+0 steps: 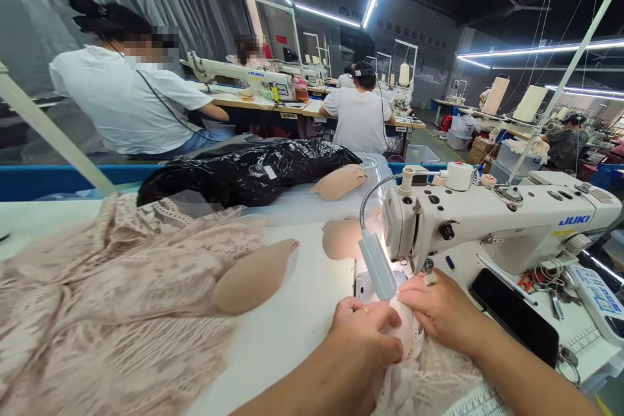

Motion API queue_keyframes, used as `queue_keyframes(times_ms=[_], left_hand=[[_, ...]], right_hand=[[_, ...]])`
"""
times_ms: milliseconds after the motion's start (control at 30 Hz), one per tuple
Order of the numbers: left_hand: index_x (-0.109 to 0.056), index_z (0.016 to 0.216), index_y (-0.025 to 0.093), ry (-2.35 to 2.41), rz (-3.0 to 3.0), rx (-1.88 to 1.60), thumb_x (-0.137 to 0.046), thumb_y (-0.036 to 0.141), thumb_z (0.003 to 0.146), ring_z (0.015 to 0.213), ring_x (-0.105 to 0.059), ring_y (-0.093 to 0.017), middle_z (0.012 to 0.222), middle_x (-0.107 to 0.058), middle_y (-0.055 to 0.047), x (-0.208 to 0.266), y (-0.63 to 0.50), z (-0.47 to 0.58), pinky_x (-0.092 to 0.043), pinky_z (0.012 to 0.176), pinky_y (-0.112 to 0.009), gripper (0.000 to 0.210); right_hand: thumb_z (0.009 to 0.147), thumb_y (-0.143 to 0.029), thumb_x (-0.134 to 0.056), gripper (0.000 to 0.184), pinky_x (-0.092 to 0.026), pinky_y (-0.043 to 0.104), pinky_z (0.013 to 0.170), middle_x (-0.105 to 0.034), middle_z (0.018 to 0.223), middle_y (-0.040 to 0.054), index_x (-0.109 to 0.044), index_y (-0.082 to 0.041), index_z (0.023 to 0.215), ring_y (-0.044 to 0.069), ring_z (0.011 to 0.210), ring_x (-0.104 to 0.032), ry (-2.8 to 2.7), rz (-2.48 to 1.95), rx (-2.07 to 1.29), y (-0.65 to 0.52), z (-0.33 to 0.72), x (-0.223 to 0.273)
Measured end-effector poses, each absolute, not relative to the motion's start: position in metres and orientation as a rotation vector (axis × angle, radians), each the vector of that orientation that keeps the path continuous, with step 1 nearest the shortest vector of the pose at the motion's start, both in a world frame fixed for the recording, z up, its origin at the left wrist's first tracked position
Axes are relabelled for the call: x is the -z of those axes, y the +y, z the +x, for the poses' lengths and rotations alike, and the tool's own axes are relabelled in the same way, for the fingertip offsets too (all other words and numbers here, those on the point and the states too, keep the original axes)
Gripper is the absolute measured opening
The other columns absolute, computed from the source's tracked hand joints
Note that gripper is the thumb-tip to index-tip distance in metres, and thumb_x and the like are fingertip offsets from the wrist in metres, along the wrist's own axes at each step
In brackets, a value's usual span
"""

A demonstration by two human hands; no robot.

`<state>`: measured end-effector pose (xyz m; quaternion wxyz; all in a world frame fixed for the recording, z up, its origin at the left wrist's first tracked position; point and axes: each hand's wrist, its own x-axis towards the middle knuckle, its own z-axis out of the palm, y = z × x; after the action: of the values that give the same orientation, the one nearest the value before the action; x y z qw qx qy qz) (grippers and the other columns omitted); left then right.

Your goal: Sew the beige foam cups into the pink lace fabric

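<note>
A pale pink lace garment (439,370) lies at the needle end of a white sewing machine (507,208). My left hand (365,338) pinches its near left edge, fingers closed with a ring on one. On the other side, my right hand (441,305) grips the fabric close to the presser foot, fingers bent together. A grey lamp head (377,266) on a flexible neck lights this spot and partly covers the stitching area. Left of it, a beige moulded bra cup (256,276) rests against a heap of beige lace (121,292); another cup (340,238) lies behind the lamp.
A black phone (514,315), red-handled snips (527,282) and a control box (597,299) sit to the right. Behind the tabletop, a black plastic bag (253,172) and a third cup (340,182) lie on clear plastic. Several people sit at other machines ahead.
</note>
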<state>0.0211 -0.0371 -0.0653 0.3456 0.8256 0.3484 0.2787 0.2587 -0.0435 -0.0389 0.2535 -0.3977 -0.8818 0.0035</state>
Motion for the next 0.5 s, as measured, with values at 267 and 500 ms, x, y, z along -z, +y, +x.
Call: queue_keyframes(times_ms=[267, 500], left_hand=[[-0.068, 0.067, 0.024, 0.684, 2.465, -0.509, -0.057, 0.014, 0.076, 0.093, -0.058, -0.027, 0.105, -0.072, -0.007, 0.021, -0.025, 0.007, -0.043, 0.090, -0.039, 0.018], [-0.061, 0.073, 0.022, 0.530, 2.684, -0.370, -0.054, 0.003, 0.082, 0.086, -0.064, -0.023, 0.092, -0.070, -0.003, -0.004, -0.004, 0.000, -0.042, 0.094, -0.040, 0.021]], right_hand=[[0.089, 0.004, -0.054, 0.033, -0.043, 0.032, 0.077, -0.076, 0.093, 0.0014, -0.071, -0.024, 0.097, 0.021, 0.082, -0.057, -2.412, -1.092, 0.044, -0.042, 0.259, 0.039], [0.083, 0.005, -0.055, 0.034, -0.043, 0.033, 0.081, -0.078, 0.107, 0.0010, -0.067, -0.024, 0.095, 0.021, 0.089, -0.060, -2.430, -0.991, 0.008, -0.042, 0.261, 0.041]])
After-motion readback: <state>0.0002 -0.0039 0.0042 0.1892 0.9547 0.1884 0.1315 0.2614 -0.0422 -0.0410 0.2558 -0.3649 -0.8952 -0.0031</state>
